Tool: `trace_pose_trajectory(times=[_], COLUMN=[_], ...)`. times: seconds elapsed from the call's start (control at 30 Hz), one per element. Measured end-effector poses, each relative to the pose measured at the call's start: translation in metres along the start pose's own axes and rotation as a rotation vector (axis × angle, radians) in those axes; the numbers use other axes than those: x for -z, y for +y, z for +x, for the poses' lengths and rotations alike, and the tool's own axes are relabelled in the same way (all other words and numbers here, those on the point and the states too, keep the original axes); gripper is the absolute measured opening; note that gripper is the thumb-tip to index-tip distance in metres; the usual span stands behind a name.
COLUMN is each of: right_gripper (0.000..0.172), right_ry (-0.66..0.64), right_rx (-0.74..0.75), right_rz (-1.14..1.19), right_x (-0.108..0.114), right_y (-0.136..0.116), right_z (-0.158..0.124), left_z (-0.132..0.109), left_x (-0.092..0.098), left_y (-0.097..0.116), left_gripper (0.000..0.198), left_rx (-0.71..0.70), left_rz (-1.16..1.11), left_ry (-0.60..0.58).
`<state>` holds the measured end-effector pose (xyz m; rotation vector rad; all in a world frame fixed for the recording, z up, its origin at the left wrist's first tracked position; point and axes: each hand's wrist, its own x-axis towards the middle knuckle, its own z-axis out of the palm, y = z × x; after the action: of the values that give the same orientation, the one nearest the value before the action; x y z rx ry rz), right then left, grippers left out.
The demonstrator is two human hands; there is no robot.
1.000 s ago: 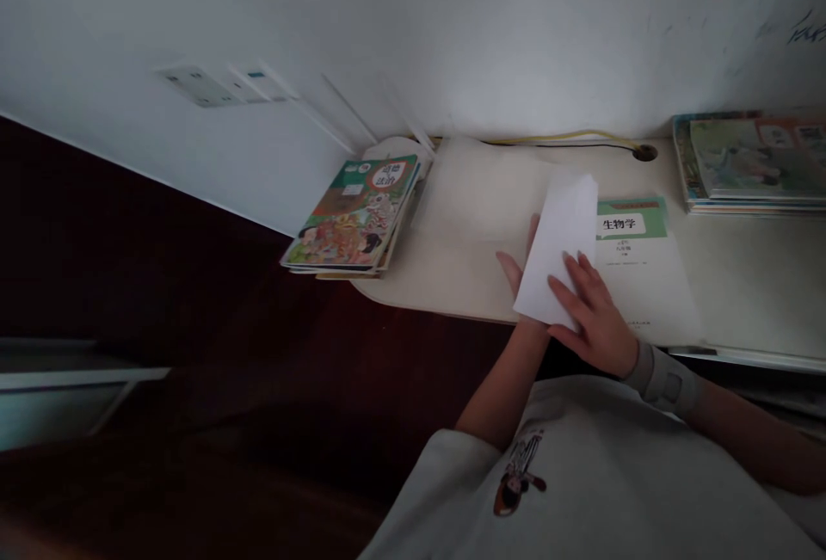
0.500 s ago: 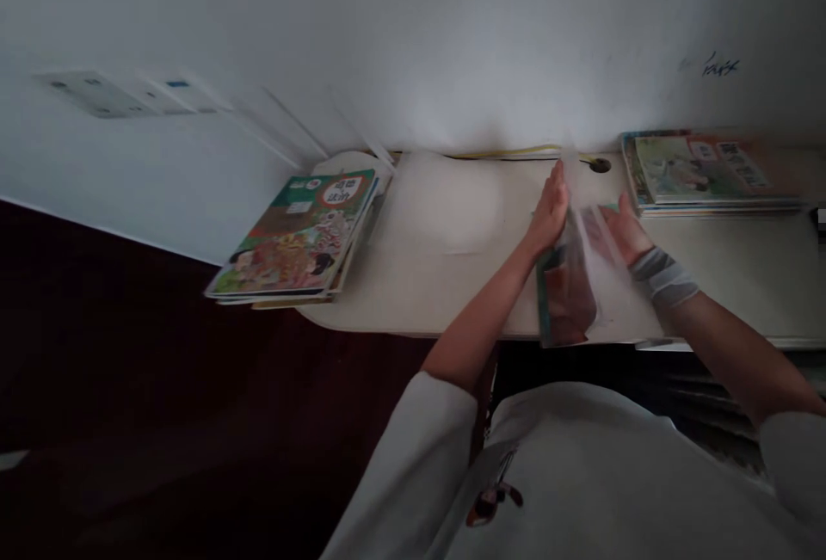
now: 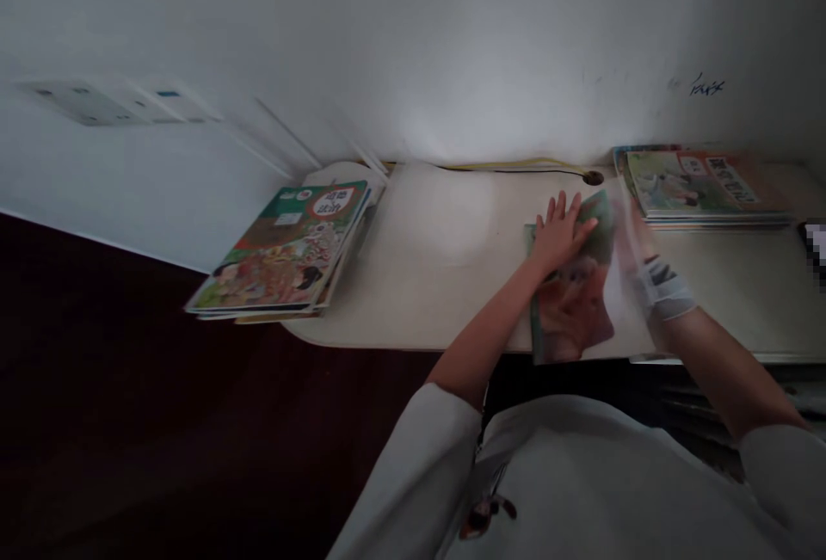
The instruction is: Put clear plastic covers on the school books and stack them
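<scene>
Green-edged book (image 3: 568, 323) lies at the front edge of the surface (image 3: 439, 276), beneath the person's hands. The left hand (image 3: 558, 237) rests open across its upper part, palm down with fingers spread, gripping nothing. The right hand (image 3: 638, 237) is blurred at the book's right side, beside a pale sheet (image 3: 627, 315); whether its fingers grip that sheet cannot be told. A grey band (image 3: 671, 292) circles the right wrist. Near the right hand, toward the wall (image 3: 452, 44), sits a stack of books (image 3: 693, 190); a yellow cable (image 3: 533, 164) runs to a round hole (image 3: 592, 178) nearby. Well apart, at the left end, another pile (image 3: 284, 250) overhangs the edge.
</scene>
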<state>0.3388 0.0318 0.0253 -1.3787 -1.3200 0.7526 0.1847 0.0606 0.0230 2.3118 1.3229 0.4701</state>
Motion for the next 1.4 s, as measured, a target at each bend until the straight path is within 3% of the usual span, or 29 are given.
trace_pose_trajectory(times=[0.07,0.13,0.17,0.27,0.33,0.4,0.53,0.7,0.83,0.93,1.0,1.13,1.27,1.4], right_gripper=[0.061,0.043,0.036,0.038,0.033,0.028,0.026,0.035,0.045,0.064,0.068,0.038,0.032,0.032], right_ry=[0.224,0.325,0.196,-0.231,-0.552,-0.658,-0.503,-0.571,-0.214,0.04,0.098,0.058,0.126,0.29], right_rx=[0.017,0.113,0.242,0.573,0.634,0.603,0.525,0.671,0.425,0.212,0.097,-0.056,-0.076,0.02], right_rz=[0.007,-0.038,-0.228,-0.755,-0.93,-1.087,-1.363,-1.189,-1.052,-0.735,-0.438,-0.048,-0.012,-0.132], right_x=[0.03,0.052,0.059,0.059,0.055,0.052,0.045,0.024,0.039,0.053,0.057,0.054,0.049,0.043], right_y=[-0.016,-0.041,-0.055,-0.094,-0.105,-0.103,-0.082,-0.052,-0.017,0.013,0.029,0.041,0.038,0.039], right_z=[-0.006,-0.027,-0.043,-0.093,-0.117,-0.126,-0.131,-0.146,-0.14,-0.122,-0.107,-0.076,-0.059,-0.062], left_z=[-0.005,-0.006,-0.005,0.0,0.002,0.0,-0.017,-0.058,-0.099,-0.11,-0.101,-0.057,-0.021,-0.012], left_x=[0.004,0.009,0.011,0.015,0.016,0.017,0.025,0.041,0.051,0.055,0.054,0.046,0.036,0.03], left_y=[-0.01,-0.021,-0.026,-0.036,-0.041,-0.045,-0.055,-0.064,-0.067,-0.076,-0.086,-0.106,-0.108,-0.108], left_gripper=[0.068,0.068,0.068,0.061,0.055,0.051,0.047,0.047,0.047,0.049,0.046,0.035,0.04,0.043], left_rx=[-0.015,-0.009,-0.006,-0.032,-0.056,-0.06,-0.016,0.166,0.361,0.387,0.338,0.267,0.345,0.366], left_rz=[0.134,0.231,0.256,0.284,0.289,0.31,0.419,0.552,0.528,0.332,0.107,-0.356,-0.64,-0.603], left_ry=[-0.05,-0.082,-0.09,-0.122,-0.124,-0.112,-0.086,-0.043,-0.084,-0.051,0.004,0.056,0.132,0.13])
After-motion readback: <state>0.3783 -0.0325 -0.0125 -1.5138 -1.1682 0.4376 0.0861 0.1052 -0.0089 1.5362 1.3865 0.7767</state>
